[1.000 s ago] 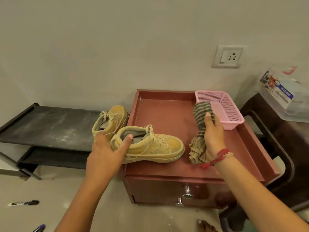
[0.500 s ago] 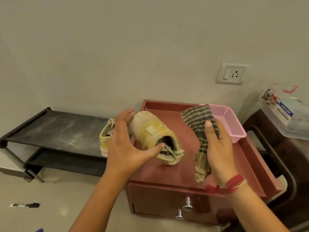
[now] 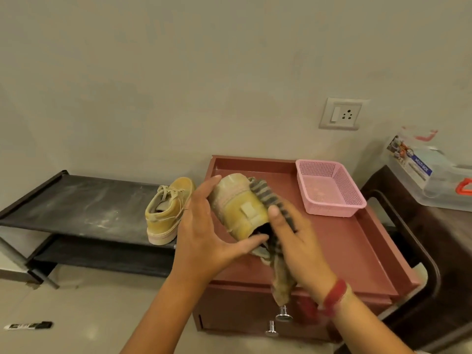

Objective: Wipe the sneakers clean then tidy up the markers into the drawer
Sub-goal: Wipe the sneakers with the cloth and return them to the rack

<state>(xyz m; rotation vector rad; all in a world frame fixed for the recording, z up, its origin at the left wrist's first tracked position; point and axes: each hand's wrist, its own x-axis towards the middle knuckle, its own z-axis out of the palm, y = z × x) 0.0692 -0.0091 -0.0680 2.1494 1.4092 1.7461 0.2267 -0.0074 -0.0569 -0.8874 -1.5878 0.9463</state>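
Near the middle of the frame the left hand [image 3: 201,241] is gripping a dusty yellow sneaker [image 3: 237,205], its fingers [image 3: 204,187] wrapping over the far side and the thumb hooking beneath the opening, so the shoe is hanging tilted above the reddish counter [image 3: 339,249], heel toward the camera. The right hand [image 3: 301,244] is pressing a striped cloth [image 3: 281,284] against the right flank of that sneaker; its thumb is lying on top of the cloth, the other fingers are hiding under it, and the hand is blurred, though it is plainly clamping the fabric, whose frayed end is dangling down past the counter's front edge. The two hands and the cloth are covering much of the shoe's opening and its right side. Left of centre, the second sneaker [image 3: 167,213] is sitting upright on the right end of a dusty black shoe rack [image 3: 76,203], just beside the counter. A pink basket [image 3: 329,187] is standing in the counter's back right corner, apart from the hands. Below, the drawer [image 3: 229,310] is sitting closed, two metal knobs [image 3: 283,314] showing on its front. At the lower left of the frame a black marker [image 3: 28,325] is lying on the floor, well apart from the drawer. A wall socket [image 3: 341,114] is showing at upper right, and a clear plastic box [image 3: 421,180] is resting on dark furniture at the right edge.
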